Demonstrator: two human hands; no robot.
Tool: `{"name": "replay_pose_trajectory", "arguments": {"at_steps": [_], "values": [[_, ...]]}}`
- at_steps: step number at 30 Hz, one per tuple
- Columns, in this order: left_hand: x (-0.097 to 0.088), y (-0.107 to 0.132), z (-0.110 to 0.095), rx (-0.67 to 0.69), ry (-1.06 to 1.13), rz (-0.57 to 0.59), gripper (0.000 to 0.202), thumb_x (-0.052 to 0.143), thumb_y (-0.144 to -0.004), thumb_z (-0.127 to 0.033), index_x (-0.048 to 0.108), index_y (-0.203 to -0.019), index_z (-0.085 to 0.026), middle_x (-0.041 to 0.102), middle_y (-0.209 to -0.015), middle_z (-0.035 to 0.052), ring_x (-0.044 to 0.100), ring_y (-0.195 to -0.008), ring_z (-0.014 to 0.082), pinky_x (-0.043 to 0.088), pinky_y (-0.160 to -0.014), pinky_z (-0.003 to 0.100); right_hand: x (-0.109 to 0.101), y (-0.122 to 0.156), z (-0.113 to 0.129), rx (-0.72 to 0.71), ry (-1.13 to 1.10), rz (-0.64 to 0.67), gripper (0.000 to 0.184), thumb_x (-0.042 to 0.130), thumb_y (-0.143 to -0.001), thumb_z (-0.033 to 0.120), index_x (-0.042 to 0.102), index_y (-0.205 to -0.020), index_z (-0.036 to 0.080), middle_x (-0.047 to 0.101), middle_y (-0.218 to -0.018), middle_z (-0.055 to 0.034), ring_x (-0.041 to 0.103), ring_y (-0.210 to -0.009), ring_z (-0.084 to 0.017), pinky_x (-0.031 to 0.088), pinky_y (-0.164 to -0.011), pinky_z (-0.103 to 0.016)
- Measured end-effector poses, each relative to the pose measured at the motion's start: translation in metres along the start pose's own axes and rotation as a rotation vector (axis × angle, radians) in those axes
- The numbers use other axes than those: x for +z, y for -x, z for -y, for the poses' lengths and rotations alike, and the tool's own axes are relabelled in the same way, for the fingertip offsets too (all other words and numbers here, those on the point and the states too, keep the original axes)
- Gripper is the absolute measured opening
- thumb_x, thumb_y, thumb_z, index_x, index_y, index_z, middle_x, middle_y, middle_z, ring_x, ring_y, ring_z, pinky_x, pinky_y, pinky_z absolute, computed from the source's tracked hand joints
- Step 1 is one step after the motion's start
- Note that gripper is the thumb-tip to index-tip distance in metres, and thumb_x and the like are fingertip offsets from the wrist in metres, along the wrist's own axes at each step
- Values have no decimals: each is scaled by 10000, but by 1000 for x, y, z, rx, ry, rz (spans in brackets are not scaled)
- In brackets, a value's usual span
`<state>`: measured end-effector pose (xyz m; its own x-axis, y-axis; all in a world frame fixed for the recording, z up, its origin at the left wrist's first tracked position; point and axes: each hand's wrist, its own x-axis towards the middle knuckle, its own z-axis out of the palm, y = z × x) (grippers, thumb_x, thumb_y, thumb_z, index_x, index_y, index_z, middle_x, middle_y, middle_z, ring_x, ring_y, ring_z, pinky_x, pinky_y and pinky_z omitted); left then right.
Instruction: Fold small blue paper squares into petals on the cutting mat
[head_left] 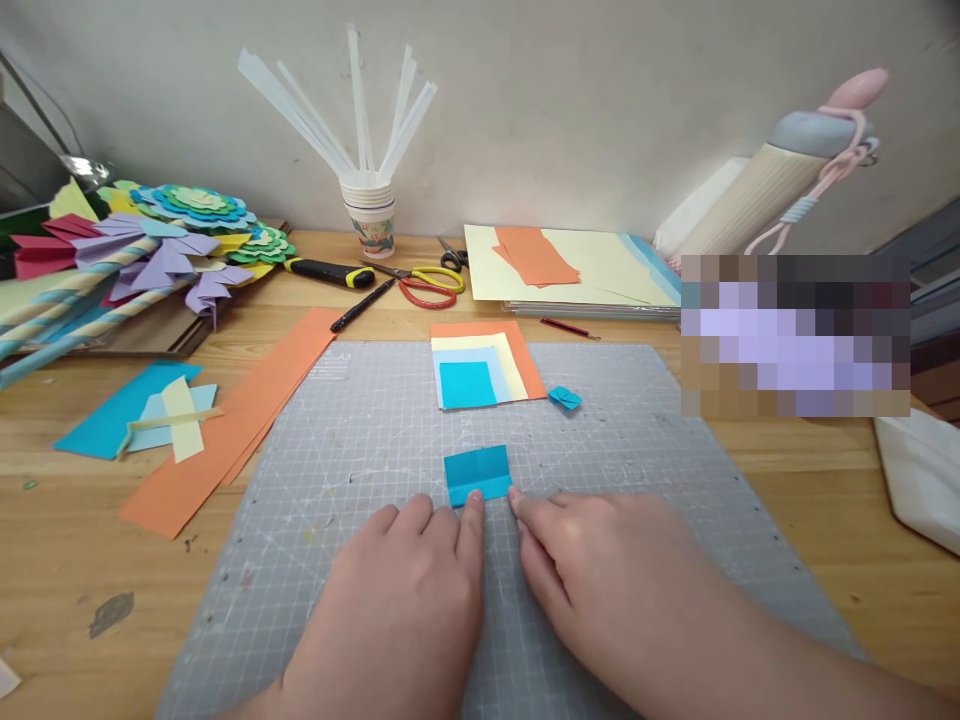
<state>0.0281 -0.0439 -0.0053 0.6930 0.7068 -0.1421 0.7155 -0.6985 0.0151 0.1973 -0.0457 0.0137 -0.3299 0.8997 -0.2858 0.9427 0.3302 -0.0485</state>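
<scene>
A small piece of bright blue paper lies on the grey cutting mat, with a crease across it and its lower strip folded. My left hand presses its index fingertip on the paper's near edge while the other fingers curl under. At the paper's lower right corner, the fingertips of my right hand are drawn together and touch it; my palm hides part of the grip. Beyond the paper sits a stack of squares: orange, cream, light blue and a bright blue square on top. A small folded blue paper piece lies beside it.
Orange strips and blue paper lie left. Behind are a utility knife, scissors, a black pen and a paper cup of white strips. Paper flowers stand left; a cream bottle leans right.
</scene>
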Motion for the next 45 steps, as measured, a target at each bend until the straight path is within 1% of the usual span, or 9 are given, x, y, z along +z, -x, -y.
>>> {"name": "replay_pose_trajectory", "arguments": {"at_steps": [2,7,14,18,22,30,33,38,45], "values": [[1,-3,-1,-15,32,-8,419,497,-792,-124,631,-1189,-133,674,-794,85,617,-702,276,509,-571,410,-2,-1,0,-11,2,18,261,575,-761,74,724,-926,212,748,-719,-50,675,-544,-218,264,-393,-293],[-3,-4,-1,-14,36,17,511,496,-807,-122,534,-1317,-128,676,-843,93,634,-719,278,520,-582,415,-4,-3,0,-15,-16,59,244,577,-752,61,718,-880,214,756,-773,-45,684,-582,-226,236,-405,-301],[-25,1,3,-103,-17,226,315,450,-760,-15,672,-909,-181,669,-747,81,648,-663,286,510,-570,419,-1,-4,0,-2,-61,14,149,552,-795,99,659,-769,199,704,-663,-31,649,-562,-216,212,-436,-312],[-20,-2,5,-100,-3,93,225,451,-799,-53,619,-749,-194,641,-682,60,623,-618,267,491,-552,401,2,-13,-8,-10,-160,-136,189,502,-861,169,588,-696,199,651,-688,-20,609,-619,-199,294,-505,-312],[-10,-11,11,-123,24,-118,202,445,-851,-112,559,-714,-206,612,-713,44,607,-660,266,493,-574,420,4,-26,-23,-206,-266,-219,56,607,-831,219,591,-862,174,618,-922,-47,572,-843,-209,419,-684,-319],[-5,-24,23,-73,215,-232,146,474,-889,-156,569,-784,-190,592,-813,28,568,-774,230,482,-683,392,9,-35,-37,-485,-247,-358,150,523,-921,190,619,-811,153,631,-883,-56,558,-842,-200,423,-761,-342],[-4,-22,25,-40,277,-305,226,431,-914,-146,564,-735,-187,577,-778,23,543,-729,208,454,-643,356,9,-33,-35,-521,-282,-466,137,527,-918,176,617,-819,147,653,-928,-66,568,-878,-204,409,-804,-359],[-7,-17,25,-115,476,-409,179,449,-918,-189,572,-789,-192,583,-774,12,542,-716,183,423,-611,307,9,-33,-35,-509,-490,-614,66,541,-928,174,598,-894,174,671,-936,-41,588,-917,-178,395,-827,-338],[-11,-17,21,-74,591,-424,187,458,-891,-161,520,-717,-192,554,-711,-3,517,-693,160,392,-601,275,12,-32,-30,-546,-636,-620,83,519,-929,168,553,-854,175,631,-831,-35,563,-821,-167,416,-805,-344]]}}
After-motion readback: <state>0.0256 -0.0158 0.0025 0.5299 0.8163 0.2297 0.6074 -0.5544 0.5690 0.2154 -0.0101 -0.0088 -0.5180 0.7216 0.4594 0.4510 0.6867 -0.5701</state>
